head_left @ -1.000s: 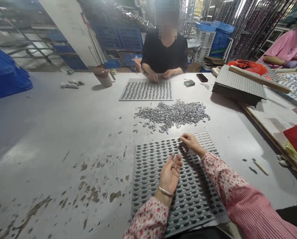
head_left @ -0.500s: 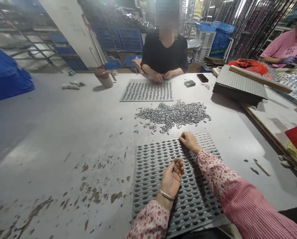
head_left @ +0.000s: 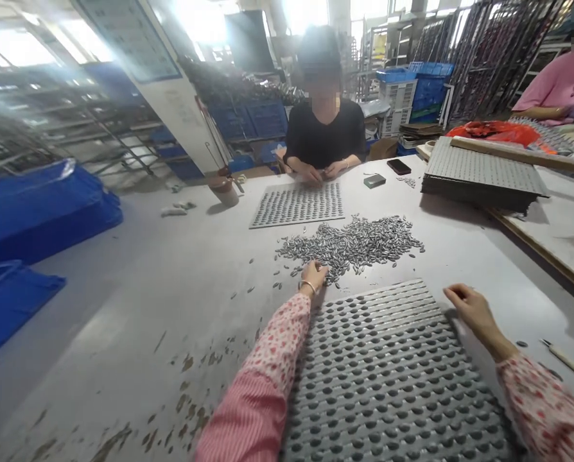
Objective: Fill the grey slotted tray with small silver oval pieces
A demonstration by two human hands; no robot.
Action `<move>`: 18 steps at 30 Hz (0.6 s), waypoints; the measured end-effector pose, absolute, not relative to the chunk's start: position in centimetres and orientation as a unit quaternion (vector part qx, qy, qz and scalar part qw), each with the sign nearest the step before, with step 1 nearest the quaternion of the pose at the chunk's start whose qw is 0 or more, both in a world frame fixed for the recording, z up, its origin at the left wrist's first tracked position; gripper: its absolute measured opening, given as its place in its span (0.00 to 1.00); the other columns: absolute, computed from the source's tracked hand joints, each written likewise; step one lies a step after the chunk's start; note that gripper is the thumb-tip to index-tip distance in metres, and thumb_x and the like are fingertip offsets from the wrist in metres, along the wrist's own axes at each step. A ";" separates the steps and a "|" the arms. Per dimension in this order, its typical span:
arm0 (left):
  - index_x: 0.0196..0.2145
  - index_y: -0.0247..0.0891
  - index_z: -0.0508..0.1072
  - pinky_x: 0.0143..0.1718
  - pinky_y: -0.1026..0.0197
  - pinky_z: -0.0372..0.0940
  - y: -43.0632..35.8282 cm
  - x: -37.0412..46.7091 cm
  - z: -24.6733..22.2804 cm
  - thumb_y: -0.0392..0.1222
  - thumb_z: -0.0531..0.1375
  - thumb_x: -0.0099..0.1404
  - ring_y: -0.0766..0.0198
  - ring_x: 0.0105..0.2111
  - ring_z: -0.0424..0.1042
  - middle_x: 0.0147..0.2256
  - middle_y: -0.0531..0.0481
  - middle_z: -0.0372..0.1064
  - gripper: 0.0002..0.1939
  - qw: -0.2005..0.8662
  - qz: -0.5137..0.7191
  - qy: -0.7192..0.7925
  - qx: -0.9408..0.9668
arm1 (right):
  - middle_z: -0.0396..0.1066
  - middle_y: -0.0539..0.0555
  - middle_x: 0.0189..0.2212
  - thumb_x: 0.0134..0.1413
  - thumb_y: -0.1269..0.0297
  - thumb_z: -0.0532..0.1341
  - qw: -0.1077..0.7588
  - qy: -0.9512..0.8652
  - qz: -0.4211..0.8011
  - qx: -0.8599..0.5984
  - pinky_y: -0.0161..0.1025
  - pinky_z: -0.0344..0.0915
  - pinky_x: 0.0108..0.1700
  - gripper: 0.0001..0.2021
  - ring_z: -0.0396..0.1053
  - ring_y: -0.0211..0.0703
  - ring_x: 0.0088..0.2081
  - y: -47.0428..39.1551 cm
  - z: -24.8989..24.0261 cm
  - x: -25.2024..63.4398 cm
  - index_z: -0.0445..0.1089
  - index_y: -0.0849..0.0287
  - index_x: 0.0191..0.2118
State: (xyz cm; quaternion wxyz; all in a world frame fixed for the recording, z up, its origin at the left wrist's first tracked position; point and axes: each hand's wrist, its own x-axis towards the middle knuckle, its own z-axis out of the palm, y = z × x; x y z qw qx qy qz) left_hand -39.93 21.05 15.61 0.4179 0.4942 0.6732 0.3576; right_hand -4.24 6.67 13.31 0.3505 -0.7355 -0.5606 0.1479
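My left hand [head_left: 314, 274] reaches to the near edge of a pile of small grey oval pieces [head_left: 354, 244], its fingers bent down among them; what they hold is too small to tell. A grey board [head_left: 388, 372] with rows of dark oval pieces lies in front of me, and several rows at its far right show no dark ovals. Just off the board's right edge is my right hand [head_left: 470, 309], thumb and fingertips pressed together, with nothing I can make out between them.
Across the table a person in black [head_left: 326, 138] works over a second board [head_left: 299, 205]. A brown pot [head_left: 224, 190], a phone [head_left: 399, 167] and a small box [head_left: 374, 181] stand nearby. Stacked boards [head_left: 482, 176] are at right, a white-handled tool [head_left: 569, 362] nearer, blue bins [head_left: 46, 208] at left.
My left hand has gone from over the board to the pile, its palm no longer up. My right hand has left the board's far part for its right side. The view has shifted.
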 end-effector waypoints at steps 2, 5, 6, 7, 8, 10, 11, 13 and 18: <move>0.40 0.35 0.68 0.48 0.50 0.54 22.0 -38.7 15.3 0.39 0.61 0.54 0.48 0.49 0.60 0.43 0.36 0.65 0.15 0.376 0.314 0.688 0.536 | 0.72 0.56 0.26 0.47 0.47 0.53 0.338 -0.539 0.139 -0.759 0.41 0.62 0.33 0.18 0.68 0.47 0.29 4.1 11.2 -2.4 0.71 0.56 0.29; 0.44 0.36 0.66 0.53 0.47 0.46 21.9 -36.3 14.2 0.43 0.63 0.53 0.43 0.55 0.49 0.52 0.33 0.55 0.20 0.336 0.280 0.682 0.586 | 0.72 0.56 0.30 0.47 0.48 0.55 0.316 -0.534 0.115 -0.776 0.45 0.63 0.37 0.15 0.68 0.51 0.33 1.2 8.1 -1.4 0.70 0.53 0.31; 0.44 0.36 0.66 0.53 0.47 0.45 21.7 -35.6 13.8 0.43 0.63 0.53 0.42 0.56 0.47 0.53 0.33 0.53 0.21 0.330 0.275 0.676 0.600 | 0.72 0.56 0.31 0.48 0.49 0.55 0.312 -0.537 0.104 -0.777 0.46 0.63 0.38 0.14 0.68 0.51 0.35 0.6 7.3 -1.5 0.70 0.53 0.31; 0.43 0.37 0.67 0.54 0.48 0.44 21.6 -35.2 13.4 0.44 0.63 0.53 0.43 0.57 0.45 0.54 0.34 0.52 0.20 0.328 0.271 0.669 0.610 | 0.72 0.56 0.32 0.48 0.49 0.55 0.309 -0.541 0.094 -0.777 0.47 0.63 0.39 0.14 0.68 0.51 0.36 0.2 6.6 -1.7 0.70 0.53 0.31; 0.42 0.38 0.67 0.54 0.49 0.44 21.5 -35.0 13.2 0.43 0.63 0.53 0.43 0.57 0.45 0.54 0.35 0.52 0.18 0.329 0.269 0.662 0.617 | 0.72 0.55 0.32 0.49 0.49 0.55 0.309 -0.543 0.085 -0.776 0.47 0.63 0.40 0.14 0.68 0.51 0.37 0.1 6.1 -2.0 0.70 0.52 0.31; 0.37 0.38 0.69 0.53 0.50 0.47 21.7 -35.2 13.1 0.41 0.62 0.54 0.46 0.56 0.49 0.51 0.37 0.55 0.12 0.342 0.270 0.650 0.622 | 0.72 0.55 0.32 0.50 0.50 0.54 0.311 -0.545 0.074 -0.775 0.47 0.62 0.40 0.13 0.67 0.51 0.37 0.2 5.5 -2.9 0.70 0.52 0.31; 0.35 0.38 0.69 0.51 0.51 0.50 22.0 -35.5 13.2 0.39 0.62 0.55 0.47 0.54 0.52 0.48 0.38 0.57 0.09 0.353 0.274 0.645 0.620 | 0.71 0.55 0.32 0.50 0.50 0.54 0.314 -0.545 0.070 -0.774 0.47 0.62 0.40 0.13 0.67 0.50 0.37 0.4 5.4 -3.3 0.70 0.52 0.31; 0.33 0.38 0.70 0.49 0.52 0.54 22.6 -36.3 13.9 0.38 0.61 0.56 0.50 0.51 0.58 0.45 0.40 0.60 0.06 0.380 0.290 0.634 0.608 | 0.71 0.56 0.31 0.51 0.50 0.53 0.319 -0.547 0.066 -0.771 0.47 0.62 0.39 0.14 0.67 0.51 0.36 0.8 5.4 -4.2 0.69 0.53 0.30; 0.47 0.36 0.66 0.43 0.50 0.64 22.7 -38.2 15.9 0.44 0.55 0.63 0.57 0.44 0.66 0.48 0.44 0.63 0.16 0.470 0.375 0.597 0.530 | 0.70 0.56 0.27 0.51 0.50 0.53 0.317 -0.544 0.065 -0.774 0.43 0.61 0.37 0.15 0.66 0.48 0.34 0.9 7.3 -6.2 0.69 0.56 0.28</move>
